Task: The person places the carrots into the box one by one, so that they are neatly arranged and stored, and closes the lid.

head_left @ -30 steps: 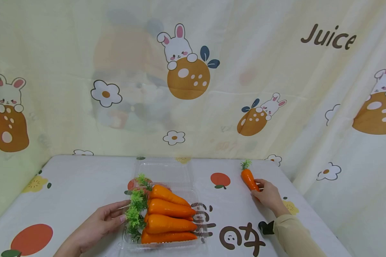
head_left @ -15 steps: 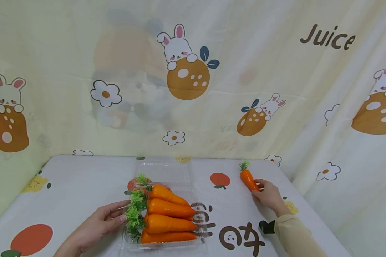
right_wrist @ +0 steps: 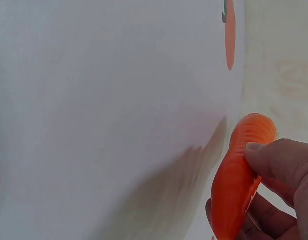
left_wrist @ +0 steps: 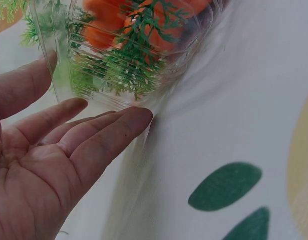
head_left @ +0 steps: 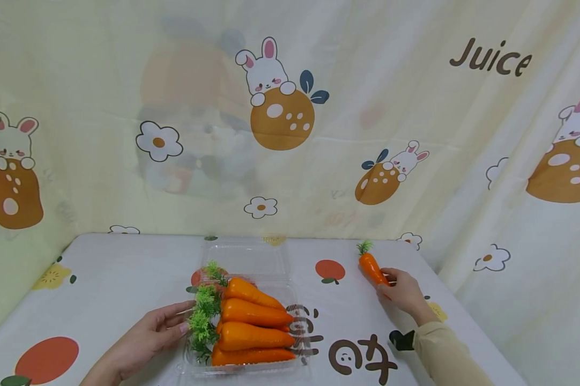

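At the right of the head view my right hand [head_left: 402, 291] pinches a toy carrot [head_left: 371, 268] between thumb and fingers near its narrow end. Its leafy green top points away toward the back of the table. The right wrist view shows the thumb [right_wrist: 274, 155] pressed on the orange carrot [right_wrist: 236, 185]. A clear plastic clamshell box [head_left: 297, 289] lies with its lid folded back, holding several toy carrots [head_left: 256, 335] with their leaves on the left. My left hand [head_left: 147, 335] rests against the box's left side, its fingers [left_wrist: 113, 132] extended along the clear wall.
The white tablecloth [head_left: 121, 279] is printed with fruit, flowers and dark lettering. A black object [head_left: 402, 340] sits beside the right sleeve. Behind the table hangs a printed curtain [head_left: 198, 214], and more fabric hangs at both sides.
My right hand has shifted the pinched carrot slightly to the left, its leafy end moving most. The left hand and the box stay in place.
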Motion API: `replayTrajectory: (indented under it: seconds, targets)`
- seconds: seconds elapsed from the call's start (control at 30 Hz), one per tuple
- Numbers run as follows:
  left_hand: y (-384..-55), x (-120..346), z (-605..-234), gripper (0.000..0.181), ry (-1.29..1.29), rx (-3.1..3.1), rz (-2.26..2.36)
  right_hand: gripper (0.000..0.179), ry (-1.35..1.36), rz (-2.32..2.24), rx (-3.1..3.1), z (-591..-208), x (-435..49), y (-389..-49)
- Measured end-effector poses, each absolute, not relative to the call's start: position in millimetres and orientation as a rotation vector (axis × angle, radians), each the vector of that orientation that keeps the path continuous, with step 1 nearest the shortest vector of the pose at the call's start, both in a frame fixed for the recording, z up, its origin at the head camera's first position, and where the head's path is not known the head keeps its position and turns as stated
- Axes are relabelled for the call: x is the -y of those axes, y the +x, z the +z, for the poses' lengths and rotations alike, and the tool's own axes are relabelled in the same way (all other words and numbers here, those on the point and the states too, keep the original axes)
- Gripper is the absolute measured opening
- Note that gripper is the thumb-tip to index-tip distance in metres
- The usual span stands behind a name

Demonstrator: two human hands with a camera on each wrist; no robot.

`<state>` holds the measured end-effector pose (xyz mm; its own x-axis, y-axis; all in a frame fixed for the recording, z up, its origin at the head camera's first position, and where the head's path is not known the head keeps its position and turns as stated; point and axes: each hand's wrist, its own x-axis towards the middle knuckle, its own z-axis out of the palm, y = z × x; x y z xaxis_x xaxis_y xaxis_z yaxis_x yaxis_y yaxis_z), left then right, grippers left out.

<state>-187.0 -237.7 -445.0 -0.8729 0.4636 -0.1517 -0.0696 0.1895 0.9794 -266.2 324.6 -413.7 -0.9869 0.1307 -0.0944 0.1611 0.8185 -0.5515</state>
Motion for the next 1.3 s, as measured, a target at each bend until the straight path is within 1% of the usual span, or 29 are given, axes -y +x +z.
replayTrajectory:
  seconds: [0.4,0.67,0.93,1.3]
  targets:
    - [-185.9,238.1,-445.8,0.075,0.367,-2.03,1.741,0.054,0.16,-0.913,-2.981,-403.3,-322.0,-257.1]
    - [-186.5,238.2,-445.4,0.073,0.368,-2.03,1.738,0.053,0.062,-0.972,-2.995,-398.1,-317.0,-250.2]
    - [-185.8,238.1,-445.0,0.071,0.386,-2.042,1.74,0.052,-0.057,-1.007,-3.008,-383.8,-294.9,-242.2]
    - [-185.1,237.7,-443.5,0.069,0.394,-2.049,1.738,0.047,-0.326,-1.095,-2.995,-363.4,-251.8,-235.7]
